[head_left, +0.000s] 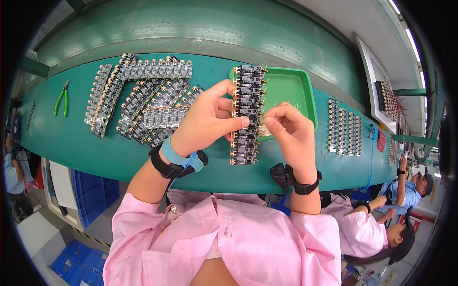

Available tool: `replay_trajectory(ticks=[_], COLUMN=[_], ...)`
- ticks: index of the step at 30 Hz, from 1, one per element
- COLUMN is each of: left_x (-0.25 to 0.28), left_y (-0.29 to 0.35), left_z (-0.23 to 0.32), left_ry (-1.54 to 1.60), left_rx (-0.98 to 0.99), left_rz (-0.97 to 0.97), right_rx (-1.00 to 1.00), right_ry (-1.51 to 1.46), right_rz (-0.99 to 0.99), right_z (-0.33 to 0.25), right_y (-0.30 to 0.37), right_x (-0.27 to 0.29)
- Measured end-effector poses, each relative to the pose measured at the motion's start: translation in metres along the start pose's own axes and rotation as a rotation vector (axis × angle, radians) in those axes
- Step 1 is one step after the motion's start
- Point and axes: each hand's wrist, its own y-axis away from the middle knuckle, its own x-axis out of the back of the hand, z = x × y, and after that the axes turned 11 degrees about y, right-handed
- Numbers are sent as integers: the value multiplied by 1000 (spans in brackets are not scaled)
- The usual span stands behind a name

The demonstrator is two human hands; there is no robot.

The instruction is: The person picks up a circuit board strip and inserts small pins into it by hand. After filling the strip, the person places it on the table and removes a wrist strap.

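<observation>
My left hand (205,119) grips a long strip of dark circuit boards (248,97), its thumb across the front and its fingers behind. The strip stands lengthwise away from me, with small brass-coloured parts along both long edges. At the strip's right edge, my right hand (295,138) has thumb and index finger pinched close together beside one of these parts. Whatever lies between those fingertips is too small to make out. Behind both, a green plastic tray (311,97) holds thin pale wire-like pieces, partly hidden by the strip and my right hand.
Left of my hands lies a heap of similar board strips (157,69). Green-handled cutters (61,98) rest farther left. Several board strips (343,131) lie in rows on the green table (214,178) at right. Two people sit or stand beyond my right side.
</observation>
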Motion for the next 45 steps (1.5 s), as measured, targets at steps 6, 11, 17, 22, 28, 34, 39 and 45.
replay_trajectory(ticks=[6,11,17,22,28,34,39,45], left_x=[5,8,9,9,9,10,10,9], left_y=[-2,-2,-4,-5,-6,-5,-4,-3], left_z=[-1,2,-2,-2,-3,-3,-2,-2], left_ry=[-18,-15,-23,-19,-21,-17,-9,13], left_rx=[-32,-15,-42,-75,-78,-44,-18,-30], left_rz=[43,57,70,79,88,63,59,57], right_rx=[-96,93,82,161,201,28,-106,108], right_ry=[156,729,748,777,704,406,-62,-105], right_rz=[12,-137,-177,-140,-92,-94,-13,-31], right_z=[20,42,43,43,38,25,20,13], right_y=[-5,1,-2,-1,-3,-1,5,10], right_x=[12,9,5,5,10,13,8,4])
